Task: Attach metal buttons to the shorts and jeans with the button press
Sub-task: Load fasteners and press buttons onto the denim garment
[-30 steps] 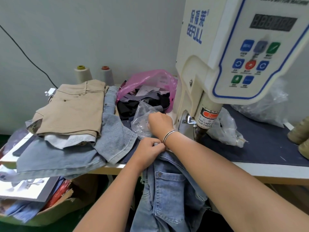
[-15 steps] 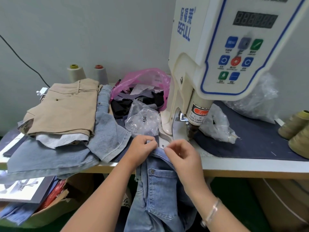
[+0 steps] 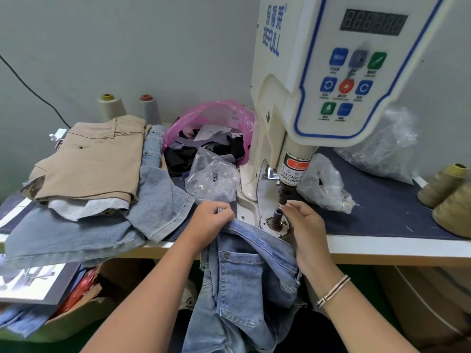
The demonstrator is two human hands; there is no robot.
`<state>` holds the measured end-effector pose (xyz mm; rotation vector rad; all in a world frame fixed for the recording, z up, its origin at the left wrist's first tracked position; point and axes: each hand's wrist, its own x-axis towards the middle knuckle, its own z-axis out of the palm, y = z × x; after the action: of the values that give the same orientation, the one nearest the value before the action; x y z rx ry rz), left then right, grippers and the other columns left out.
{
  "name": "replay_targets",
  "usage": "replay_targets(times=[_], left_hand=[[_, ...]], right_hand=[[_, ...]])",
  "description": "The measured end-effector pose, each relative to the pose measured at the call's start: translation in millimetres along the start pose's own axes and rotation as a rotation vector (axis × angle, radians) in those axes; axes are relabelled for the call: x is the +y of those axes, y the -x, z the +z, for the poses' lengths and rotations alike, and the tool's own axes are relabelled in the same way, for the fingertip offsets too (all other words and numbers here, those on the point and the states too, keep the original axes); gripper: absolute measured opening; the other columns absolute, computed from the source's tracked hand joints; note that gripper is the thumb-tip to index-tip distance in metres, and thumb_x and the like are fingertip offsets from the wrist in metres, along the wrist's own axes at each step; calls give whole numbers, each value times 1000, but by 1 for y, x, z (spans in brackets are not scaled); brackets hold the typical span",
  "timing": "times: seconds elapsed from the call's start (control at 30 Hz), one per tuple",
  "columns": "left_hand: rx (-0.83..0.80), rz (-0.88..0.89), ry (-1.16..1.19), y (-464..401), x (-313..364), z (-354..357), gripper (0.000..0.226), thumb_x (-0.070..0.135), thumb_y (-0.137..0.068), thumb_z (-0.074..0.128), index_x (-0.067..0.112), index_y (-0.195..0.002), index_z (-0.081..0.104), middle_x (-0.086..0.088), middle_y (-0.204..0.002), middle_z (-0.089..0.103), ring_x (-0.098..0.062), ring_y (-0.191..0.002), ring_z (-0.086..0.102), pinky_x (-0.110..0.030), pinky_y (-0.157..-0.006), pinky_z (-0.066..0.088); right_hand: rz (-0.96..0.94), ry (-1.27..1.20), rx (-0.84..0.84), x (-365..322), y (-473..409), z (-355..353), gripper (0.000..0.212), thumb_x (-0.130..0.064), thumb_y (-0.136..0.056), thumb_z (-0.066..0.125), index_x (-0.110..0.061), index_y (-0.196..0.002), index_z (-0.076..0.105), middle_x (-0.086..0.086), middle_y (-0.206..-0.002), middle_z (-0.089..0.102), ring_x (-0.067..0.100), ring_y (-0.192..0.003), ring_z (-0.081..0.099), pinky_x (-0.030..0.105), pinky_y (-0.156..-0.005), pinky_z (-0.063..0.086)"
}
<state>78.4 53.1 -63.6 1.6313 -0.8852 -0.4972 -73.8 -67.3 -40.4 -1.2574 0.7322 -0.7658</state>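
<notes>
Loading: we pinch what looks like a button part in our right hand (image 3: pixel 304 225), at the button press (image 3: pixel 318 80) die.
Left hand (image 3: pixel 212 221): clenched on the jeans (image 3: pixel 244 271) waistband, keeping it beside the die.

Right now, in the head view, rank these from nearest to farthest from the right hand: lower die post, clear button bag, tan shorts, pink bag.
From the right hand:
1. Lower die post, just beside its fingertips, to the left.
2. Clear button bag, left of the press, behind the left hand.
3. Pink bag, farther back by the wall.
4. Tan shorts, far left, atop the pile.
</notes>
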Motion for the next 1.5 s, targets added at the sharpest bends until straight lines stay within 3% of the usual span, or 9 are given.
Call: replay_targets(times=[0.27, 0.37, 0.5, 0.67, 0.87, 1.1, 1.2, 1.37, 1.5], left_hand=[[1, 3, -14, -1, -4, 0, 28, 19, -68, 51, 9, -51, 30, -2, -57, 25, -14, -59, 22, -23, -52, 19], [-2, 0, -13, -1, -5, -1, 29, 20, -67, 52, 9, -51, 31, -1, -56, 25, -14, -59, 22, -20, -51, 19], [-12, -1, -8, -1, -4, -1, 28, 20, -68, 52, 17, -49, 31, 1, -55, 25, -13, -57, 22, -23, -51, 19], [-13, -10, -9, 0, -3, -1, 28, 20, -68, 52, 14, -50, 32, 1, -55, 25, -13, -57, 22, -24, -52, 19], [-12, -4, -7, 1, 1, -1, 29, 19, -68, 52, 18, -49, 31, 1, -55, 24, -13, -57, 21, -24, -52, 19], [-20, -15, -6, 3, 4, -2, 27, 19, -68, 52, 17, -50, 32, 0, -56, 24, -13, -57, 21, -26, -53, 18], [-29, -22, -4, 3, 5, -3, 28, 19, -69, 52, 11, -52, 31, -2, -58, 25, -14, -59, 22, -28, -54, 19], [-57, -23, 25, 2, 11, -2, 28, 21, -71, 53, 19, -50, 35, 2, -55, 28, -11, -56, 25, -21, -51, 23], [-105, -16, 65, 4, 14, -4, 33, 27, -75, 55, 25, -47, 39, 10, -54, 33, -5, -53, 31, -16, -51, 28]], right_hand=[[-12, 4, -20, 4, 1, -2, 14, -14, -82, 70, -25, -77, 76, -1, -82, 71, 15, -84, 64, 33, -82, 51], [-80, 58, -12, 6, 1, -3, 19, -12, -82, 70, -29, -76, 75, 0, -81, 70, 9, -77, 63, 25, -73, 50], [-271, 259, 0, 7, 1, -7, 25, -13, -81, 70, -37, -74, 73, 13, -91, 62, 16, -74, 56, 14, -67, 48], [-430, 382, 6, 7, -1, -9, 30, -8, -80, 69, -36, -69, 68, -1, -79, 58, 4, -64, 49, 11, -63, 42], [-604, 537, 7, 5, -4, -11, 42, -2, -79, 70, -41, -68, 57, -6, -69, 53, 8, -63, 48, 9, -59, 37], [-667, 566, -3, 2, 7, -20, 22, -8, -83, 69, -29, -86, 62, -7, -74, 54, 8, -66, 49, 11, -63, 39], [-736, 599, -109, 7, 28, -26, 4, -20, -85, 60, -20, -87, 63, -9, -80, 56, 7, -73, 51, 15, -67, 42], [-807, 980, -479, 20, 57, -29, 26, -29, -85, 60, -22, -110, 65, -14, -106, 59, 4, -103, 51, 16, -92, 35], [-813, 1235, -493, 17, 57, -25, 32, -39, -85, 55, -30, -115, 62, -9, -95, 53, 6, -91, 43, 16, -79, 26]])
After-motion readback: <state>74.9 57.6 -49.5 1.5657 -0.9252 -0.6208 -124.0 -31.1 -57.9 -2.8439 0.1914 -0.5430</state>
